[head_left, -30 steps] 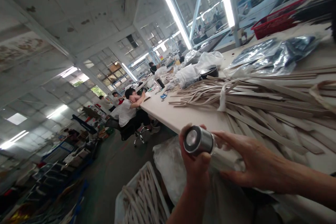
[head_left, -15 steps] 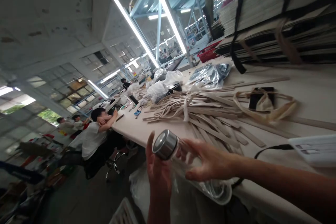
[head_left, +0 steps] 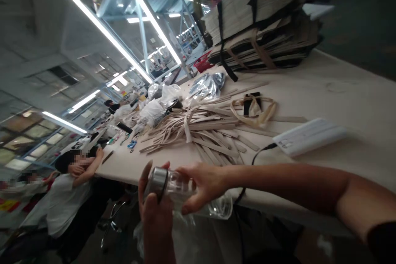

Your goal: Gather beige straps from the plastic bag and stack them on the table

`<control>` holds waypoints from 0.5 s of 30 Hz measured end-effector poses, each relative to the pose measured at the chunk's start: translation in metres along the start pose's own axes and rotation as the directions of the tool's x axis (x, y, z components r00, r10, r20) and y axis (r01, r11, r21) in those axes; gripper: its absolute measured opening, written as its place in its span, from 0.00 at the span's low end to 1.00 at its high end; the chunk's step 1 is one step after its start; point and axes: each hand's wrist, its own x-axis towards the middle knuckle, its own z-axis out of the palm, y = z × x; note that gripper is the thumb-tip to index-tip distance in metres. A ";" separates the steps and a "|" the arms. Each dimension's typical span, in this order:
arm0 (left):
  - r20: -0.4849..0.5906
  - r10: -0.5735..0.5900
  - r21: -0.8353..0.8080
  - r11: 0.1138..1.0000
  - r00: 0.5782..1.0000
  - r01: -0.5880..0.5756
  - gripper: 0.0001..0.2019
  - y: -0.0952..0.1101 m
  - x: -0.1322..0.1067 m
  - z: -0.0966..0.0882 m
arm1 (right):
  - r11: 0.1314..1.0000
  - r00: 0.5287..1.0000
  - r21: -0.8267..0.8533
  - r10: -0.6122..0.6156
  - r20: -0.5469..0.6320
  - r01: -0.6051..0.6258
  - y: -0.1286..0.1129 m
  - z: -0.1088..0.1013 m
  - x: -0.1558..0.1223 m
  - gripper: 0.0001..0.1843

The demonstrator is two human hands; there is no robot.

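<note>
A clear bottle [head_left: 216, 207] with a silver metal lid [head_left: 157, 182] lies nearly level between my hands, in front of the table's near edge. My left hand [head_left: 154, 210] is wrapped round the lid end, its fingers curled about the metal. Around the clear body, just behind the lid, my right hand [head_left: 201, 183] grips from above with thumb and fingers. The bottle's base points to the right. Past my hands, a pile of beige strips [head_left: 198, 123], tied with a pale band, lies on the table [head_left: 324, 86].
A white power strip [head_left: 309, 134] with a black cord lies at the right. Behind are a beige strap loop [head_left: 267, 117] over a dark flat object, plastic bags [head_left: 151, 111], a red basket [head_left: 203, 62] and a tall bundled stack [head_left: 262, 20]. A seated person [head_left: 66, 198] leans at the left.
The view has swung right, so the table and its things appear further left. My left hand has closed its fingers round the lid; my right hand still grips the bottle's body.
</note>
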 end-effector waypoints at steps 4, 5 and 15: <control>0.129 0.061 0.014 0.998 0.990 -0.063 0.48 0.007 -0.002 -0.008 | 0.942 0.959 0.334 -0.110 0.262 0.017 -0.004 -0.008 -0.004 0.28; 0.128 0.059 0.034 0.997 0.990 -0.064 0.50 0.007 -0.001 -0.009 | 0.937 0.953 0.350 -0.111 0.282 0.006 -0.005 -0.009 -0.005 0.28; -0.045 0.118 0.144 0.983 0.992 -0.111 0.30 -0.008 0.001 0.021 | 0.972 0.992 -0.223 -0.091 -0.088 0.069 0.013 -0.001 0.009 0.42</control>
